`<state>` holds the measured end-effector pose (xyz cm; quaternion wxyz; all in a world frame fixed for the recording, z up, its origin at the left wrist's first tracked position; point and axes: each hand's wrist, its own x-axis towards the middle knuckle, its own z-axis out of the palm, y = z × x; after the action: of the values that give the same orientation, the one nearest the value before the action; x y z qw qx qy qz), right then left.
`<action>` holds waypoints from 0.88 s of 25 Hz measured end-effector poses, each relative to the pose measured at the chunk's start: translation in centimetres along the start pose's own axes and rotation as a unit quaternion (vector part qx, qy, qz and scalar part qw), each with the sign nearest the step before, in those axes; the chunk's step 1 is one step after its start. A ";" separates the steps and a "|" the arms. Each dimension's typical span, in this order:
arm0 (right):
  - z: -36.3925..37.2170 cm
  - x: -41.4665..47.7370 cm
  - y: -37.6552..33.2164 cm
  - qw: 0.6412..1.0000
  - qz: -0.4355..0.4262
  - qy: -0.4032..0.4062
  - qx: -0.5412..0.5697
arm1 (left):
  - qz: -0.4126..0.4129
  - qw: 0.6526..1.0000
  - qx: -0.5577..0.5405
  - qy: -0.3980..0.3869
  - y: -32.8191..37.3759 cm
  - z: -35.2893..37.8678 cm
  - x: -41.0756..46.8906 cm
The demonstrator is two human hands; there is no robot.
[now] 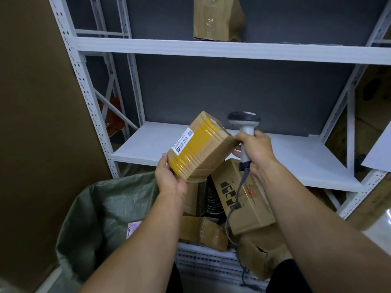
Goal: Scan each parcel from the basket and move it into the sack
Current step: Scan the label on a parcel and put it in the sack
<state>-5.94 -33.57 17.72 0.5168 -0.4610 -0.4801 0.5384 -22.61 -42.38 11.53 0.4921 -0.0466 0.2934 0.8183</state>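
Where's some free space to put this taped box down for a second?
The white shelf board behind the parcel is bare, left and right of the scanner. The green sack has room. The basket is packed with boxes.

I count: one held parcel (201, 144), at least four parcels (243, 197) in one basket (211, 263), one box (218, 20) on one shelving unit (211, 49), one scanner (245, 123), one sack (110, 208), one left hand (169, 176), one right hand (256, 151).
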 end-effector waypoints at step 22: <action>-2.1 1.1 0.7 0.994 0.010 0.001 -0.107 | -0.094 0.978 0.110 -0.153 -0.2 -1.3 0.8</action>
<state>-4.02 -32.37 16.77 0.4596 -0.5193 -0.5293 0.4888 -23.08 -42.36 10.12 0.6079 0.1064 0.2971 0.7286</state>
